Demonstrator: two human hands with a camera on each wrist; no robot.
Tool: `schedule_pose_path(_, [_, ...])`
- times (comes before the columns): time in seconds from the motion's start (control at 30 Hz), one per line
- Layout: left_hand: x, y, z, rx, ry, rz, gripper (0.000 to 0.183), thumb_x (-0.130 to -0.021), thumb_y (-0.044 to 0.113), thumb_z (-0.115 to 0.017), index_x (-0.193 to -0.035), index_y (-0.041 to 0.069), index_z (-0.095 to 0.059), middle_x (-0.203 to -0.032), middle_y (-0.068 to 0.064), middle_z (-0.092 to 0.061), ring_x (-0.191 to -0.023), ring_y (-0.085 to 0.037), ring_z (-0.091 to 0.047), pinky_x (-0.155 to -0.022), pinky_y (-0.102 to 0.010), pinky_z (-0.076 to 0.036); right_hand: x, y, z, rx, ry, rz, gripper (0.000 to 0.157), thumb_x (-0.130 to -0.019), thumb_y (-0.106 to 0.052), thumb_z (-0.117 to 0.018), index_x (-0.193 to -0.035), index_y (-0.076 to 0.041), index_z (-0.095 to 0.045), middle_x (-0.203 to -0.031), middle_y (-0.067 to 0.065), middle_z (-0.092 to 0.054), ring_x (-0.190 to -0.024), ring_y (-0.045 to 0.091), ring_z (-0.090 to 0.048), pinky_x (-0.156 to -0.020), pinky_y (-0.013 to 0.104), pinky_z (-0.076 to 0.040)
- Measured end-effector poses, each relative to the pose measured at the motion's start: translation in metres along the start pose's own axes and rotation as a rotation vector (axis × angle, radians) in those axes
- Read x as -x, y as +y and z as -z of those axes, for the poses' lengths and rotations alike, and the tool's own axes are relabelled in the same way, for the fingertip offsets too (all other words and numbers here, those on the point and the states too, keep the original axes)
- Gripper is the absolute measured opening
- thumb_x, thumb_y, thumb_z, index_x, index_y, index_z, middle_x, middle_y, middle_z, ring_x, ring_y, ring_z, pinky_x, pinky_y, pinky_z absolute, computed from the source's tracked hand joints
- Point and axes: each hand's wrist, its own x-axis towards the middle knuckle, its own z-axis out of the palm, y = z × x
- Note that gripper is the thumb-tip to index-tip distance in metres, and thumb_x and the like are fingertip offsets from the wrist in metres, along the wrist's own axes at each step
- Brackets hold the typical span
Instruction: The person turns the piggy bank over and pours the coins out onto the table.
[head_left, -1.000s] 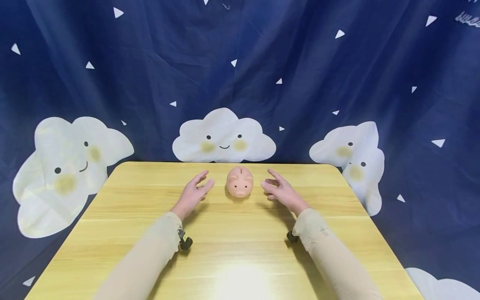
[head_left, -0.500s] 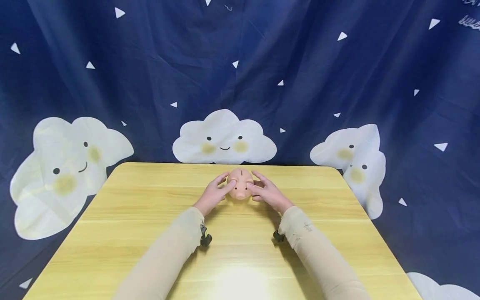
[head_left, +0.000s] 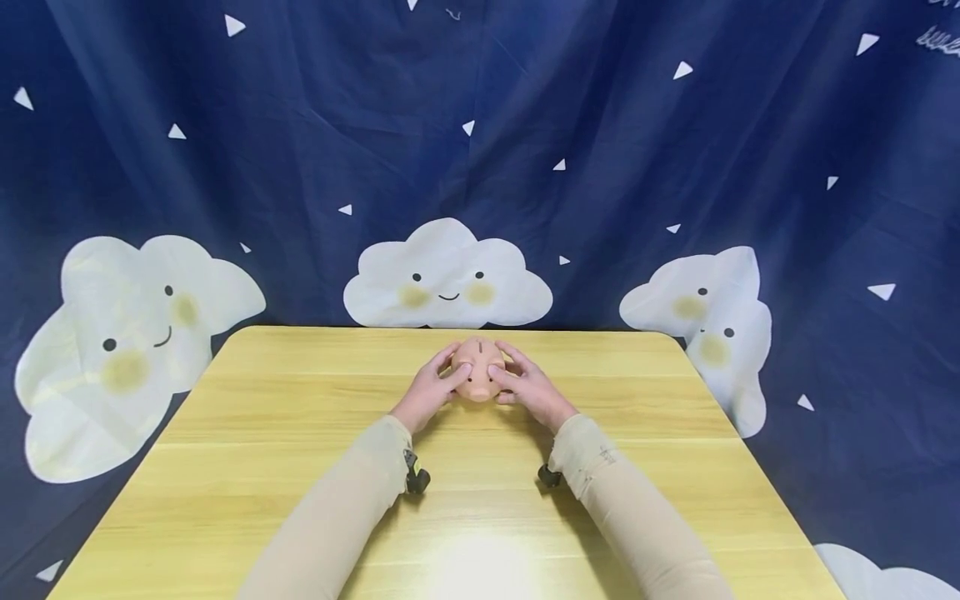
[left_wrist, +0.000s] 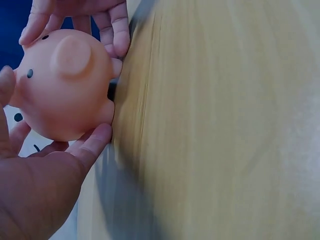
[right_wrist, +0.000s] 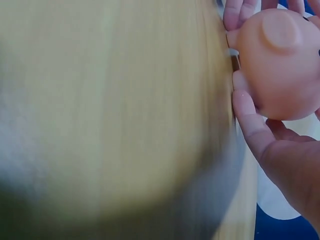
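Note:
A pink piggy bank (head_left: 478,358) with a coin slot on its back stands near the far edge of the wooden table, snout toward me. My left hand (head_left: 431,387) grips it from the left, thumb on the head by an ear. From the other side my right hand (head_left: 530,390) holds it the same way. In the left wrist view the piggy bank (left_wrist: 65,85) shows its snout and two black eyes, its feet at the table surface. The right wrist view has the piggy bank (right_wrist: 280,65) partly cut off by the frame edge, fingers curled along its sides.
The light wooden table (head_left: 262,467) has rounded far corners. Just behind it hangs a dark blue curtain (head_left: 420,125) with white triangles and smiling clouds. A small black camera sits at each wrist, the left camera (head_left: 417,481) and the right camera (head_left: 550,476).
Both hands have come inward from either side of the piggy bank and taken hold of it. Over the last half second, hands and piggy bank have shifted only slightly.

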Motion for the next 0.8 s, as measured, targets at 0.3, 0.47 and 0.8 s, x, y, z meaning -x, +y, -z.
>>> schedule_pose_path(0.3, [0.011,0.002,0.004,0.034,0.009,-0.001,0.068,-0.107,0.033,-0.067,-0.168,0.025,-0.037,-0.176,-0.012,-0.03,-0.143,-0.042,-0.057,-0.107,-0.047,-0.06,0.006,-0.002,-0.008,-0.071,-0.022,0.001,0.069,-0.109,-0.027,-0.065,-0.169,-0.03,-0.032,-0.164,0.026,-0.039,-0.118,0.029,-0.069,-0.103,0.056,-0.062])
schedule_pose_path(0.47, [0.017,0.007,0.01,0.091,-0.026,-0.005,0.066,-0.107,0.032,-0.067,-0.166,0.025,-0.04,-0.174,-0.01,-0.034,-0.135,-0.041,-0.061,-0.097,-0.047,-0.065,0.016,-0.01,-0.013,-0.093,-0.089,0.035,0.067,-0.109,-0.028,-0.063,-0.169,-0.033,-0.032,-0.163,0.026,-0.039,-0.111,0.029,-0.073,-0.106,0.067,-0.056])
schedule_pose_path(0.8, [0.033,0.017,0.016,0.156,-0.053,-0.008,0.064,-0.11,0.033,-0.062,-0.168,0.024,-0.037,-0.171,-0.014,-0.035,-0.133,-0.043,-0.06,-0.09,-0.044,-0.067,0.031,-0.024,-0.019,-0.09,-0.146,0.071,0.063,-0.11,-0.029,-0.061,-0.167,-0.036,-0.036,-0.166,0.019,-0.041,-0.118,0.026,-0.07,-0.096,0.054,-0.065])
